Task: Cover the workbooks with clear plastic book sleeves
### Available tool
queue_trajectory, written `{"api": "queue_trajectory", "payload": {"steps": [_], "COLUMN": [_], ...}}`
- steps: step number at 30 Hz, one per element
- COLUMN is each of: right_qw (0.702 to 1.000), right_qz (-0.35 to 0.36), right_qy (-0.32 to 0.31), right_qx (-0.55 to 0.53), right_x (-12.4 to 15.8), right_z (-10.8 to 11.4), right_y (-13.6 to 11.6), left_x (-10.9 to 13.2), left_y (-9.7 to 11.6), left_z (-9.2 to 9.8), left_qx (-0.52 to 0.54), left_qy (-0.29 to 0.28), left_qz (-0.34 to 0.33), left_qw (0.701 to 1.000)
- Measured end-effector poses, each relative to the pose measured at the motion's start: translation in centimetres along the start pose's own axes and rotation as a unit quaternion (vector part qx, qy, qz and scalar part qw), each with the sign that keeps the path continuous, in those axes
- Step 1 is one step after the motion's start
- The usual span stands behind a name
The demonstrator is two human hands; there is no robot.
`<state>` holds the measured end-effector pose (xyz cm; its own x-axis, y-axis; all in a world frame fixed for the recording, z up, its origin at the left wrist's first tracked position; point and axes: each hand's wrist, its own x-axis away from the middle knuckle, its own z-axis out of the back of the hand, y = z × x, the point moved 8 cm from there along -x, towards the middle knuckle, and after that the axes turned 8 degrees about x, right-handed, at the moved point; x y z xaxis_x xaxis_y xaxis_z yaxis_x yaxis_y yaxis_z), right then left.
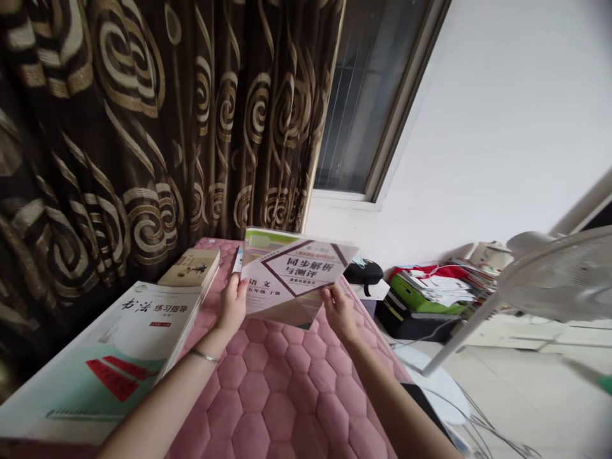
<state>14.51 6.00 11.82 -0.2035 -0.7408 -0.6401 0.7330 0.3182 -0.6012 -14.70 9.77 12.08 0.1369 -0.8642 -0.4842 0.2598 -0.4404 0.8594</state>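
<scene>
I hold a thin workbook [291, 274] with a white and purple cover and Chinese print above a pink quilted surface [282, 389]. My left hand [233, 305] grips its left edge and my right hand [338, 310] grips its lower right edge. The book is lifted and tilted toward me. A silver bracelet [204, 356] sits on my left wrist.
A large white and teal book [102, 363] lies at the left, with a small beige book [191, 268] behind it. A brown swirl-patterned curtain [143, 127] hangs behind. At the right are a white fan [549, 280], a pile of papers [435, 287], a black object [363, 272] and floor cables.
</scene>
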Motion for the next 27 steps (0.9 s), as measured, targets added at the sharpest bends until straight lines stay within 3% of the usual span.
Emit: {"api": "queue_trajectory", "payload": {"steps": [4, 7, 11, 13, 15, 17, 19, 23, 27], "right_qw": [1.000, 0.999, 0.998, 0.996, 0.996, 0.997, 0.996, 0.972, 0.938], "right_qz": [0.003, 0.010, 0.042, 0.065, 0.073, 0.068, 0.045, -0.058, -0.130], "right_qy": [-0.015, -0.005, 0.028, 0.046, 0.028, -0.013, -0.061, -0.187, -0.258], "right_qx": [0.023, 0.046, 0.047, 0.047, 0.043, 0.013, -0.037, -0.128, -0.194], "right_x": [1.7, 1.2, -2.8, -4.8, -5.9, -5.8, -4.5, 0.8, 6.3], "right_z": [-1.2, -0.8, 2.1, 3.4, 3.3, 1.4, -1.8, -10.8, -18.2], "right_y": [1.3, 0.5, -4.6, -7.9, -10.8, -13.0, -14.2, -14.9, -16.2], "left_x": [1.7, 1.4, -2.7, -5.1, -7.0, -8.1, -8.0, -5.6, -2.6], "left_y": [-1.0, -0.5, 3.8, 6.5, 8.3, 8.5, 7.1, 1.7, -2.7], "left_z": [-0.5, -0.4, 1.8, 3.9, 6.5, 9.0, 11.9, 17.6, 23.2], "left_qx": [-0.020, -0.041, -0.071, -0.088, -0.111, -0.184, -0.231, -0.302, -0.356], "left_qy": [-0.002, 0.009, 0.027, 0.030, 0.031, 0.011, 0.007, 0.003, -0.002], "left_qz": [0.027, 0.031, 0.004, -0.011, -0.020, -0.005, 0.031, 0.133, 0.215], "left_qw": [0.999, 0.999, 0.997, 0.996, 0.993, 0.983, 0.972, 0.944, 0.909]}}
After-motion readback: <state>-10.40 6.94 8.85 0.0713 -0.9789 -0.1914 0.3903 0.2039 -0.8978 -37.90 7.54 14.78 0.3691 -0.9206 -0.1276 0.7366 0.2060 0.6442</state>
